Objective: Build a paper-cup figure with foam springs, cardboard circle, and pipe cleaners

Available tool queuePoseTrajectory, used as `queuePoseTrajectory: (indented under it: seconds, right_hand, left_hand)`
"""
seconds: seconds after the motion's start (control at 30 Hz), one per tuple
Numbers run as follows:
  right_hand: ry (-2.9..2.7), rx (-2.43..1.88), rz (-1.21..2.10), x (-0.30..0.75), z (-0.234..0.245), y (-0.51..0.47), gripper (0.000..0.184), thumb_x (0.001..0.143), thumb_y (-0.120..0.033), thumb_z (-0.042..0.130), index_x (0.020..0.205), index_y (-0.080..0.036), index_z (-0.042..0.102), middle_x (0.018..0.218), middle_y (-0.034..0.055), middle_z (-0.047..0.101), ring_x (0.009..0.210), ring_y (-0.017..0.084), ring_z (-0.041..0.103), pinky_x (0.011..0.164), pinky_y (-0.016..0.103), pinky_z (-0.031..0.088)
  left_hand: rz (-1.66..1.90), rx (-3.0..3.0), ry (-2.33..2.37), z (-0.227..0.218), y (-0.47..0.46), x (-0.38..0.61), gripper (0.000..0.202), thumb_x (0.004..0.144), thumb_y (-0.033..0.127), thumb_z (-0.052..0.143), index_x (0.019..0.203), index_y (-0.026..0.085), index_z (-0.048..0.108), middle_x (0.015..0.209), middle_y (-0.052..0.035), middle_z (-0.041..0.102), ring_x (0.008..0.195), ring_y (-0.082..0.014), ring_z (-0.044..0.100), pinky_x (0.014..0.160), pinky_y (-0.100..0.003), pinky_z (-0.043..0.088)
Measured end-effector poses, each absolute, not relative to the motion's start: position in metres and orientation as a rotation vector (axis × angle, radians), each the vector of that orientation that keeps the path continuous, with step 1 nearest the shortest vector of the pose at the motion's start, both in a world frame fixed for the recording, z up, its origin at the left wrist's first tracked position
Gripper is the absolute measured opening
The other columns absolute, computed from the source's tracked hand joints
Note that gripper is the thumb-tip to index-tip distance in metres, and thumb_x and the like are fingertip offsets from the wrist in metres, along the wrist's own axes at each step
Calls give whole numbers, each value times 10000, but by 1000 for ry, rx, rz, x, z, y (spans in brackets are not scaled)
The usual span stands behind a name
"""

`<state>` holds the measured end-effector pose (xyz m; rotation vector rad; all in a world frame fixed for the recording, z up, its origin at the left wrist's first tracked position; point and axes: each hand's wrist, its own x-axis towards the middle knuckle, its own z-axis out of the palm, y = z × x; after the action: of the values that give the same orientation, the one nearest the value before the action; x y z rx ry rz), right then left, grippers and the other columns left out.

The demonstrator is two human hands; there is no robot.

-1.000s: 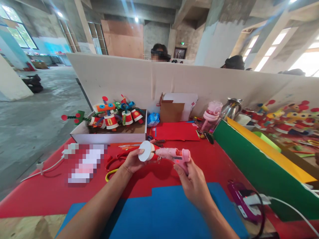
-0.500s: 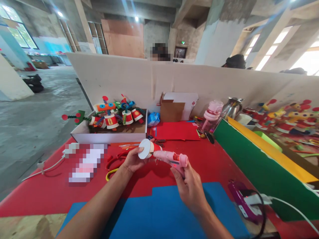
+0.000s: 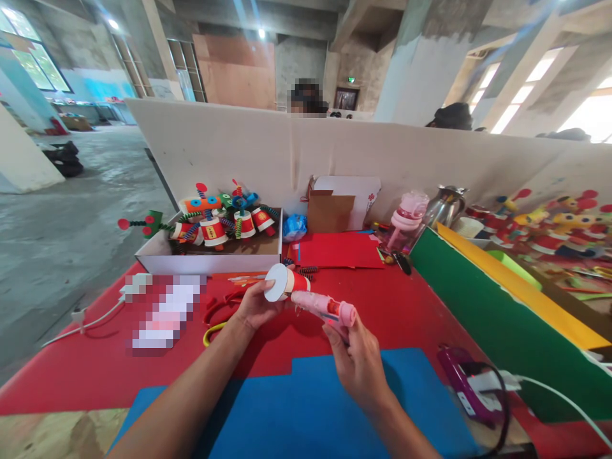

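Note:
A red and white paper cup lies sideways in my left hand, its round white end turned toward me. My fingers are closed around that cup. In my right hand I grip a pink hot glue gun by its handle. The gun points left, and its nozzle is close to the cup's lower side; whether it touches, I cannot tell. Thin strands of glue hang near the nozzle. Red-handled scissors and a yellow-handled pair lie to the left of my left hand.
A white box of cup figures with spring limbs stands at the back left. Red paper sheets, a pink bottle and a steel jug are behind. Blue sheets lie in front; a purple power strip and green board are right.
The glue gun and my right hand have shifted slightly left and tilted a little. The cup has moved very little in my left hand.

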<state>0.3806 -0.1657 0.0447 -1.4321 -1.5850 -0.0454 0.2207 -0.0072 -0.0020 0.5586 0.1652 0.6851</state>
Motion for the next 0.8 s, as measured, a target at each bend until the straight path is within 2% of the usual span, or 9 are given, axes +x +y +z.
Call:
queuePoseTrajectory:
  seconds: [0.13, 0.23, 0.4, 0.67, 0.8]
  right_hand:
    - [-1603, -1353, -140, 380, 43, -165, 193, 955, -287, 468, 1108, -189, 535, 837, 68, 701, 672, 178, 682, 572, 244, 544]
    - [-1644, -1307, -161, 381, 42, -166, 206, 948, -260, 477, 1138, -199, 533, 876, 68, 692, 719, 175, 685, 627, 252, 556]
    - [-1752, -1313, -195, 383, 41, -168, 266, 941, -226, 440, 1189, -187, 527, 922, 95, 684, 782, 197, 684, 633, 277, 559]
    - [-1860, -1321, -190, 380, 41, -171, 361, 879, -92, 387, 1207, -183, 508, 964, 94, 693, 831, 200, 684, 705, 294, 576]
    - [-1913, -1308, -235, 383, 41, -171, 381, 897, -140, 378, 1262, -157, 485, 1035, 118, 696, 890, 223, 678, 756, 327, 573]
  left_hand:
    - [719, 542, 196, -4, -6, 220, 586, 677, 229, 683, 1247, 148, 568, 903, -69, 716, 723, -190, 664, 714, -324, 517]
    - [758, 518, 232, -6, -4, 220, 443, 674, 210, 686, 1107, 133, 632, 796, -48, 704, 662, -175, 649, 726, -332, 523]
    - [795, 420, 268, -4, -4, 221, 281, 661, 177, 682, 938, 133, 664, 786, -59, 724, 674, -190, 663, 721, -345, 545]
    - [840, 387, 335, -2, -5, 219, 227, 669, 102, 663, 894, 135, 660, 816, -59, 740, 732, -205, 689, 776, -334, 548]
    - [833, 406, 320, -3, -4, 220, 330, 675, 114, 674, 1004, 117, 655, 858, -78, 739, 758, -214, 690, 788, -344, 542]
